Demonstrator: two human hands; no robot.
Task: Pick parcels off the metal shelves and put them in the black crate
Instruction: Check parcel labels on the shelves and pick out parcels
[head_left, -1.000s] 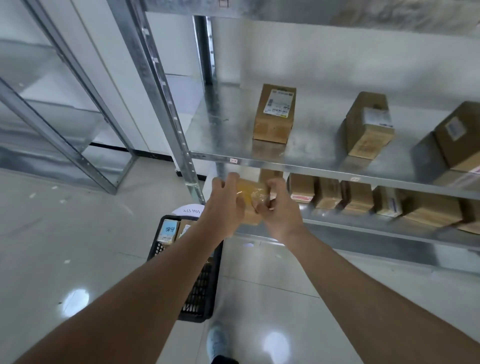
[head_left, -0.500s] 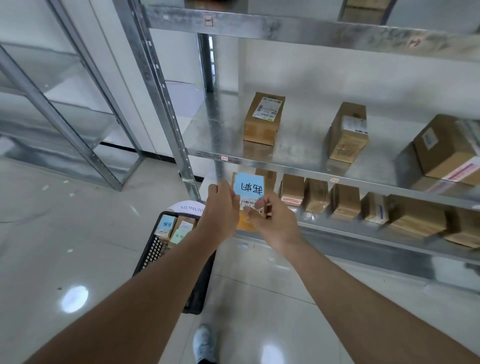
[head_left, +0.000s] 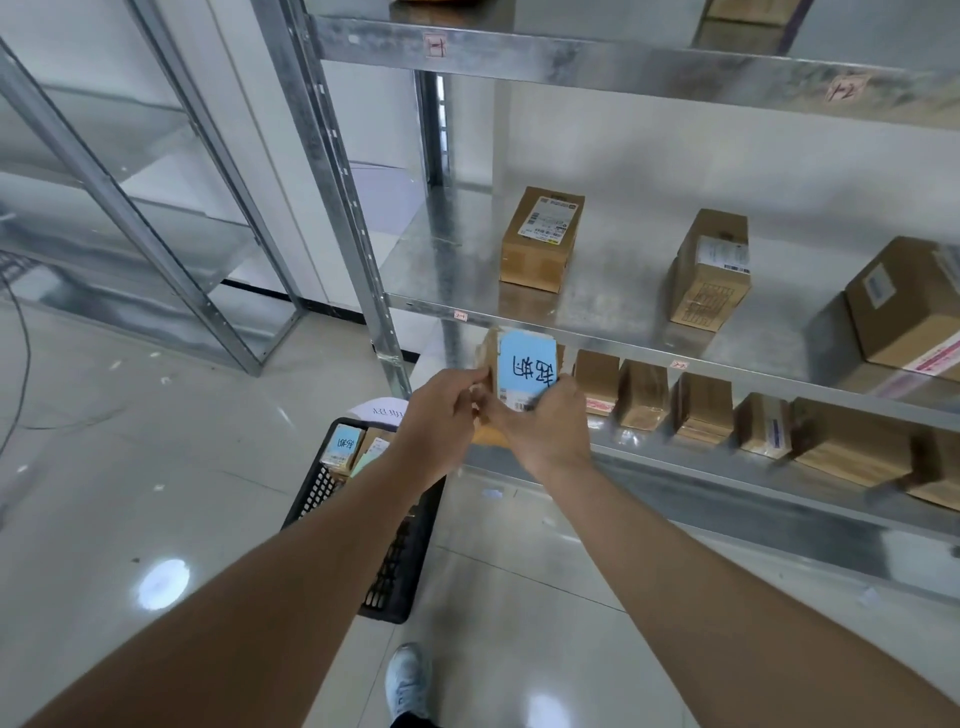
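Note:
Both hands hold a small brown parcel (head_left: 525, 370) with a blue handwritten label turned toward me, in front of the lower shelf's edge. My left hand (head_left: 441, 410) grips its left side, my right hand (head_left: 545, 426) its lower right. The black crate (head_left: 387, 566) stands on the floor below my left forearm, with labelled parcels (head_left: 344, 447) in its far end. On the middle metal shelf (head_left: 613, 325) sit three boxes (head_left: 540, 239). The lower shelf holds a row of several small boxes (head_left: 644, 395).
A steel upright (head_left: 332, 171) stands just left of the parcel. A second bare rack (head_left: 119, 208) is at the left. The floor is glossy tile, and my shoe (head_left: 408, 680) shows near the bottom edge. A top shelf beam (head_left: 623, 67) runs overhead.
The parcel has come out of the lower shelf and been turned so its blue label faces me. Both hands have risen slightly with it.

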